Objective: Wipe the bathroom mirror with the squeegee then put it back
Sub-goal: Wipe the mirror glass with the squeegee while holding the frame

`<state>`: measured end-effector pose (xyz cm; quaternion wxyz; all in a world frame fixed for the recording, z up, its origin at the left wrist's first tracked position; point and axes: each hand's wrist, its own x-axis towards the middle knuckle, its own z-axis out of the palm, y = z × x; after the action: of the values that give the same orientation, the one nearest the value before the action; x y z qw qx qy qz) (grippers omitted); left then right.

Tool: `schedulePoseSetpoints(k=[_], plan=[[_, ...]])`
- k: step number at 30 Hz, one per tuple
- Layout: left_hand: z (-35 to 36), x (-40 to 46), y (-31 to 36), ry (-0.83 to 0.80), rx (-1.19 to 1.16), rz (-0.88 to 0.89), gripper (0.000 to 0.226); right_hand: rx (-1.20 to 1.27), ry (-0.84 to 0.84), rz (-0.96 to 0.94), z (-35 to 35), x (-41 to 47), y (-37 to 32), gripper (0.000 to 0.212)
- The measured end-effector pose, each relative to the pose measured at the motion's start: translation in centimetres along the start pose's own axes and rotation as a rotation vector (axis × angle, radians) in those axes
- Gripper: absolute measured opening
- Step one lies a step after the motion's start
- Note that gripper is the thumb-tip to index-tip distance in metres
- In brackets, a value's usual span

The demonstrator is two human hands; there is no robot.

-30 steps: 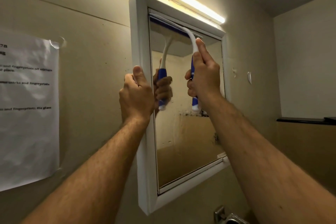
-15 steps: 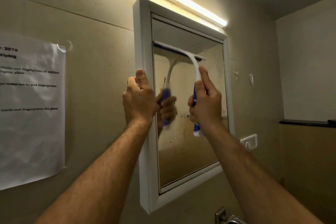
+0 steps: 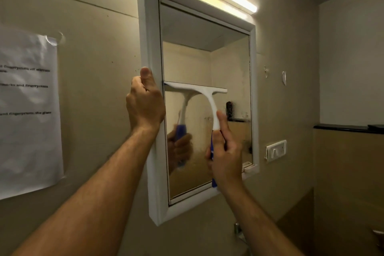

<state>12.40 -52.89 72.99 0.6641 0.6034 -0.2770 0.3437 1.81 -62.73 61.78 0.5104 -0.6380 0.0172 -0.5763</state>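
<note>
right hand (image 3: 225,156) fingers wrapped round squeegee (image 3: 209,106) handle, blade above hand | blade lies level across mirror (image 3: 228,64) mid-height, lower glass unwiped below it | left hand (image 3: 145,104) grips mirror frame (image 3: 148,27) left edge

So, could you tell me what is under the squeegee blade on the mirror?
Below the squeegee blade, the mirror glass shows streaks and dark specks. The right hand gripping the handle covers part of the lower glass.
</note>
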Motion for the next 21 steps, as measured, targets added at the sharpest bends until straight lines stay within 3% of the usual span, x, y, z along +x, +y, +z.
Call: schedulePoseSetpoints(k=[8, 16, 18, 21], plan=[[0.1, -0.3, 0.3, -0.046, 0.011, -0.017, 0.032, 0.070, -0.078, -0.006, -0.1, 5.0, -4.5, 0.039], [0.0, -0.6, 0.7, -0.017, 0.064, -0.034, 0.040, 0.243, -0.222, 0.171, -3.7, -2.0, -0.7, 0.054], [0.2, -0.5, 0.5, -0.007, 0.079, -0.036, 0.050, 0.233, -0.254, 0.198, -4.4, -2.9, -0.6, 0.055], [0.2, -0.2, -0.1, 0.006, 0.085, -0.031, 0.046, 0.174, -0.253, 0.171, -4.5, -1.1, -1.8, 0.050]])
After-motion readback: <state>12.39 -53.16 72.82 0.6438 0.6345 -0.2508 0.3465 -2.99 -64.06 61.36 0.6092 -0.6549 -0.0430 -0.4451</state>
